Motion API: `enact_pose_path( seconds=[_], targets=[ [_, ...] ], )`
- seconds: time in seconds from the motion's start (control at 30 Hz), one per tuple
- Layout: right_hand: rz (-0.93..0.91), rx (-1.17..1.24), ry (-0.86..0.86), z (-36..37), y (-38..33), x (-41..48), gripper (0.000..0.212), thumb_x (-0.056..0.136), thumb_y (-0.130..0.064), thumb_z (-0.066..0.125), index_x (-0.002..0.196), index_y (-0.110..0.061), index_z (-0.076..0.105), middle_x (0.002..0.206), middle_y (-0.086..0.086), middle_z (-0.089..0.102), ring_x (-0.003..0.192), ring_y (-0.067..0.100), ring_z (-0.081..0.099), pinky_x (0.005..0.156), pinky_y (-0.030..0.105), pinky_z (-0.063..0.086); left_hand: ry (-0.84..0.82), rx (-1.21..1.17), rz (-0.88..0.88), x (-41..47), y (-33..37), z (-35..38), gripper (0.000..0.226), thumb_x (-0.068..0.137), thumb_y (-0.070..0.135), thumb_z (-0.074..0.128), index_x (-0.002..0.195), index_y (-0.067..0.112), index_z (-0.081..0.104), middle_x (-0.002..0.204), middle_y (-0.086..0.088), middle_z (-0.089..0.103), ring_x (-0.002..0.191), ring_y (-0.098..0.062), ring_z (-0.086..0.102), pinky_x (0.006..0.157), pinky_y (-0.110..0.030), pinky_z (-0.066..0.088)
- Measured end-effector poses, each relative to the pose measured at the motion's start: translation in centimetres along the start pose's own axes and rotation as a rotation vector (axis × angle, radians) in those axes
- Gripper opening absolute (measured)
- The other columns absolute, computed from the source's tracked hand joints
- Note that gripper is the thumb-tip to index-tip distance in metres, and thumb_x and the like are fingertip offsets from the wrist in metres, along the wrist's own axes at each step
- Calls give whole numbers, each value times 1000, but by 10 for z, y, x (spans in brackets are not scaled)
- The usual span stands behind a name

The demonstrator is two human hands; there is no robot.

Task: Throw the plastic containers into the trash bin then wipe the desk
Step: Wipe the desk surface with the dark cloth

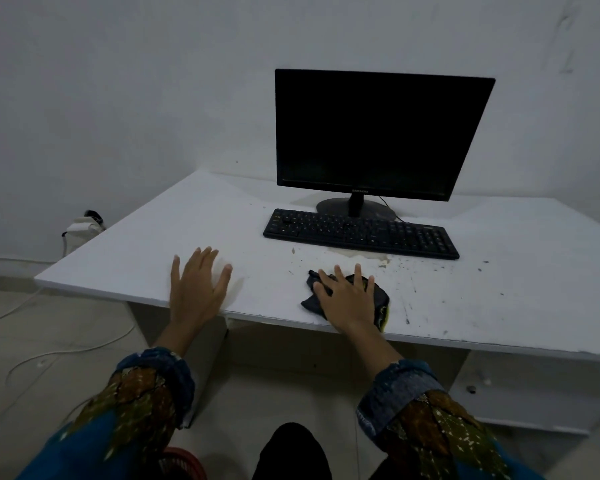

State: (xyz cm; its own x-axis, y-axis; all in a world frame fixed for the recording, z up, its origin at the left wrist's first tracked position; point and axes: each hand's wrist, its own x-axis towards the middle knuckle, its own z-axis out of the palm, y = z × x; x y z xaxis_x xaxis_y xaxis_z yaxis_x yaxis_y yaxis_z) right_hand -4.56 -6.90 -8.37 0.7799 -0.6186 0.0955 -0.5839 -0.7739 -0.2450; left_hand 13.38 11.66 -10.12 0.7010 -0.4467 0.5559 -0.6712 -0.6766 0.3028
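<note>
A white desk (pixel 153 244) stands against the wall, with stains and dark specks on its right half. My right hand (pixel 347 296) lies flat, fingers spread, pressing a dark crumpled cloth (pixel 381 299) onto the desk near the front edge. My left hand (pixel 198 285) rests flat on the bare desk to the left, fingers spread and straight, holding nothing. No plastic containers are in view. A red basket rim (pixel 184 460), possibly the bin, shows at the bottom between my sleeves.
A black monitor (pixel 378 133) stands at the back of the desk with a black keyboard (pixel 361 233) in front of it. White cables (pixel 49 355) run across the floor at left, below a wall socket (pixel 84 225). A drawer unit (pixel 520 389) sits under the desk's right side.
</note>
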Motion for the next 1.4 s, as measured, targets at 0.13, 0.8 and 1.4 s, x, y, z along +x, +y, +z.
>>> enact_pose_path(
  seconds=[0.13,0.8,1.4],
  targets=[
    [-10,4,-20,-11,35,-1,53,99,-51,23,149,-34,20,160,-3,10,147,30,-9,117,51,-9,-65,21,-51,2,2,-2,74,83,62,24,133,14,50,147,-4,42,141,-20,29,115,-55,-4],
    [305,564,161,-63,128,-10,45,99,-28,45,141,-10,43,154,10,29,147,24,11,118,35,12,-152,-98,140,19,129,12,33,95,39,41,110,21,64,113,2,65,113,-18,50,98,-44,20],
    [542,-55,33,-74,135,-28,54,91,-50,50,128,-11,52,142,12,37,138,37,16,117,49,11,-639,87,45,0,258,29,53,82,68,47,83,16,56,116,-7,61,131,-29,32,106,-50,19]
  ],
)
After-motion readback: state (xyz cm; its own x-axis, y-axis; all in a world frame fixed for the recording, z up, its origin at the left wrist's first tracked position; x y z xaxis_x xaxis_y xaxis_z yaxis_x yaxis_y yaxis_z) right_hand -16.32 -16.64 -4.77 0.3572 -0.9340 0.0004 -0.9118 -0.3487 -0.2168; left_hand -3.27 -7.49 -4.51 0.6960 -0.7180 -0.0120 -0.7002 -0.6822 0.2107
